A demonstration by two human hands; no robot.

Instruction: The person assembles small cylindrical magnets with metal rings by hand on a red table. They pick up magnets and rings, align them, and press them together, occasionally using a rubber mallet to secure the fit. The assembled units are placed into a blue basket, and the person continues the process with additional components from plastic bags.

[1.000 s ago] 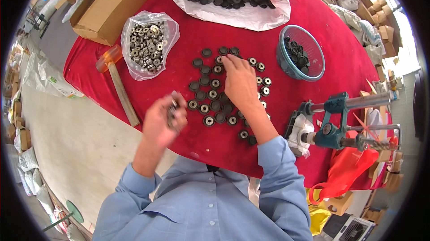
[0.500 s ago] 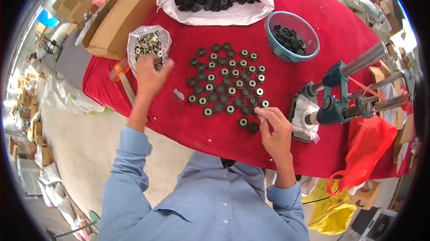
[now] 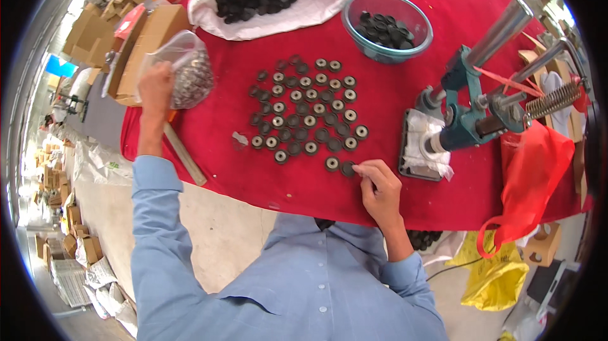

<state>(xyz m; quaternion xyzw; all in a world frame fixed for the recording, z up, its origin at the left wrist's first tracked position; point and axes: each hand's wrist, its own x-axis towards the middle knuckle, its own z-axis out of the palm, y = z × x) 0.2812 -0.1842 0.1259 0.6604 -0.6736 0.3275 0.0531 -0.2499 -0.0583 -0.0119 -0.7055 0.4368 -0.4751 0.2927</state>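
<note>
My left hand [image 3: 156, 86] is closed on the clear plastic bag [image 3: 166, 56], gripping it near its top edge. Small metal ring pieces [image 3: 194, 80] fill the bag's lower part. My right hand [image 3: 382, 193] has its thumb and fingers drawn together beside a round black cap [image 3: 348, 168]; whatever they pinch is too small to make out. Left of that cap lies another cap with a metal ring in its centre [image 3: 332, 164]. Many similar black caps [image 3: 322, 135] spread over the red cloth [image 3: 253, 179], some bearing metal rings and others plain.
A white sack [image 3: 266, 32] of black caps lies at the back, beside a blue-tinted clear bowl [image 3: 387, 53] holding more. The green hand press [image 3: 465, 110] stands at right near a red bag [image 3: 538, 179]. At left are a cardboard box [image 3: 149, 37] and a hammer [image 3: 183, 154].
My left hand has gone from the bag's opening to its edge, and the bag now leans over. My right hand has shifted nearer the front, to the plain cap. The whole view has turned slightly.
</note>
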